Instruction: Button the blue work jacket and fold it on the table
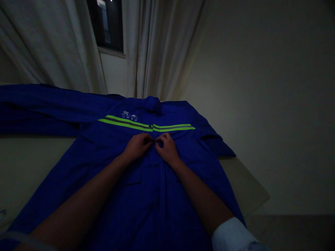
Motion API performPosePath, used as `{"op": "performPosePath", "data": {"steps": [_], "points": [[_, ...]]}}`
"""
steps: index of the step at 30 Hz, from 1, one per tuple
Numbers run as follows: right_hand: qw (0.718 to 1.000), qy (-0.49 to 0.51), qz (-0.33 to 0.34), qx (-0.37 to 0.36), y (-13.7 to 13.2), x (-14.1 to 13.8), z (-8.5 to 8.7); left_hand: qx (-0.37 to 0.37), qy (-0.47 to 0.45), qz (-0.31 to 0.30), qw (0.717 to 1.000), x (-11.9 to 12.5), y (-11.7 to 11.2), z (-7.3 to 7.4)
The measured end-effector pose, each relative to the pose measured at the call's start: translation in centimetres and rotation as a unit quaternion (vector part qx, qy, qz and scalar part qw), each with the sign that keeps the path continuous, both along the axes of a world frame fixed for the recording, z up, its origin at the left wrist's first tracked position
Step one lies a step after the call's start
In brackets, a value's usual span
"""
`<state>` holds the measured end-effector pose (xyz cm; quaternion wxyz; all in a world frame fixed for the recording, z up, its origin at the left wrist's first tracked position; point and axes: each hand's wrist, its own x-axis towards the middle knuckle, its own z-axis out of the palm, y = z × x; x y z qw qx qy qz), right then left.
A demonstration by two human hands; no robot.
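Observation:
A blue work jacket [112, 195] with a yellow-green reflective stripe [125, 123] across the chest lies flat, front side up, on a pale table [26, 164]. My left hand [137, 146] and my right hand [167, 148] meet at the jacket's front placket just below the stripe. Both hands have their fingers curled in a pinch on the placket fabric, fingertips almost touching each other. Whatever small thing sits between the fingertips is too dark to make out. The jacket's left sleeve [39, 104] stretches out to the far left.
White curtains [154, 48] hang behind the table, with a dark window [107, 24] between them. A plain wall [261, 87] stands to the right. The table's right corner [261, 198] ends near the wall. The room is dim.

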<state>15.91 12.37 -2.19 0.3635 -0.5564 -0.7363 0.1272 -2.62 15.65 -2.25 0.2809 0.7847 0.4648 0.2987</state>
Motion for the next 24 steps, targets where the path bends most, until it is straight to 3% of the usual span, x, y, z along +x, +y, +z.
{"op": "performPosePath", "data": {"steps": [5, 12, 20, 24], "points": [[1.000, 0.008, -0.005, 0.001, 0.09, -0.01, -0.25, 0.041, 0.050, 0.023, 0.998, 0.17, -0.01, 0.23], [1.000, 0.000, -0.014, 0.001, 0.02, 0.01, -0.23, 0.019, 0.032, 0.003, 0.999, 0.05, -0.02, 0.10], [1.000, 0.004, -0.017, 0.013, 0.12, 0.25, -0.32, 0.069, 0.013, -0.052, 0.996, 0.10, 0.01, -0.48], [1.000, 0.010, -0.012, 0.005, 0.38, 0.39, -0.67, 0.066, 0.021, -0.042, 0.997, 0.15, -0.23, -0.55]]}}
